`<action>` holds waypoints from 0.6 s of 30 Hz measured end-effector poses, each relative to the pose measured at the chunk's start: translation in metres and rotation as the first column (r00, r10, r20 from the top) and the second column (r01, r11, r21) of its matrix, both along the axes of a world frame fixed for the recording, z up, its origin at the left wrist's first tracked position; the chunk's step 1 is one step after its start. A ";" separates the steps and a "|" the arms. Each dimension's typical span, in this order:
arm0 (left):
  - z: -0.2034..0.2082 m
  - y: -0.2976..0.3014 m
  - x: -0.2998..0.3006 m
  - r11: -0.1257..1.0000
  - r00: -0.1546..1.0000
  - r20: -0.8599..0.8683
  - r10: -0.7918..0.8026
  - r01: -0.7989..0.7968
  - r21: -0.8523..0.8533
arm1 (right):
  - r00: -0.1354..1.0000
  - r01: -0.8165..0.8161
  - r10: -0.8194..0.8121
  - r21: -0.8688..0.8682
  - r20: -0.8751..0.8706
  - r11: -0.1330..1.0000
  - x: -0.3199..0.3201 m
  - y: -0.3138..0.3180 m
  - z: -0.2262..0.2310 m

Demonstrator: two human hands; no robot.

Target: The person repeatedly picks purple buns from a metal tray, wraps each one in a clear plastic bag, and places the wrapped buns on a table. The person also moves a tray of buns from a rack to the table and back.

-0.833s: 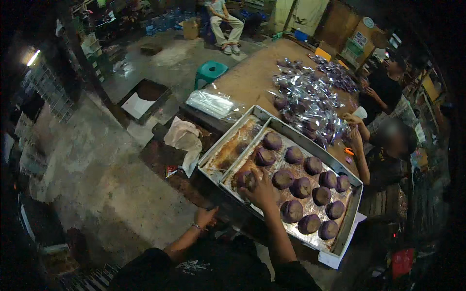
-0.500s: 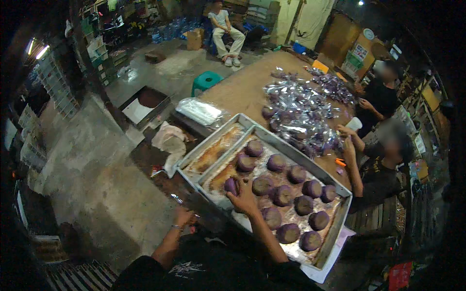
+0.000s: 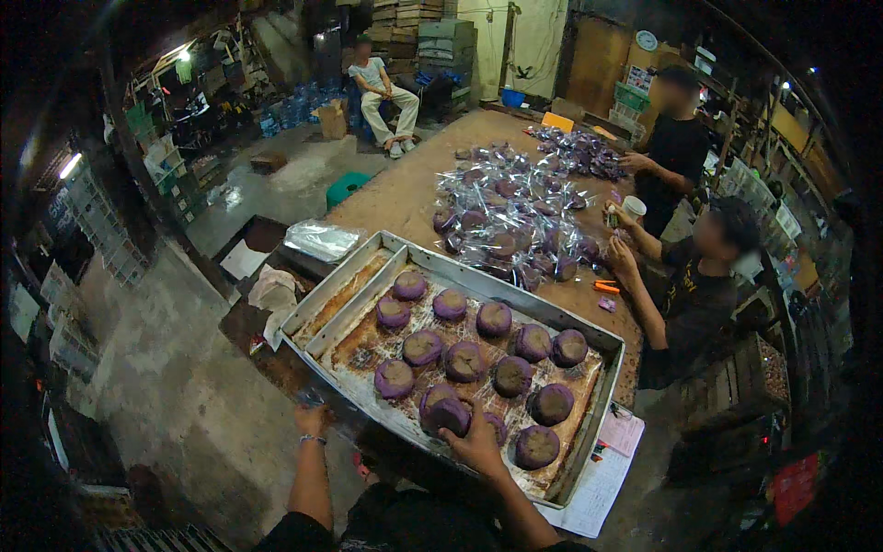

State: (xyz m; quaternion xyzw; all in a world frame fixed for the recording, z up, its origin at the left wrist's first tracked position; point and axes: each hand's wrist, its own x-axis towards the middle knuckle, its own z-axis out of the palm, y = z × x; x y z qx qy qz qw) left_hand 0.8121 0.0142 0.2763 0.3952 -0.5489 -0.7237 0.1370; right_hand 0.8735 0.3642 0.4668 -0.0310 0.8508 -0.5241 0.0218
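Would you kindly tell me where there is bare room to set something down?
Bare tabletop lies between the teal stool and the wrapped buns; the narrow tray compartment holds no buns. Loose buns crowd around the right hand.

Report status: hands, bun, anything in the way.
Right hand gripping purple bun over tray. Left hand outside tray, grip unclear. Neighbouring buns close around the held one.
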 end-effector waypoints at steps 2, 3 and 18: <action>-0.015 0.003 -0.002 0.997 0.997 0.002 0.075 -0.075 0.011 | 0.999 0.054 -0.051 0.219 -0.019 0.974 0.002 0.005 -0.004; -0.022 0.003 -0.005 0.992 0.994 0.007 0.114 -0.113 -0.051 | 0.999 0.038 -0.034 0.242 -0.021 0.969 0.002 0.006 -0.006; 0.037 -0.020 -0.037 0.809 0.762 0.313 -0.567 0.445 0.384 | 0.997 0.078 -0.076 0.171 -0.022 0.982 -0.005 0.010 -0.014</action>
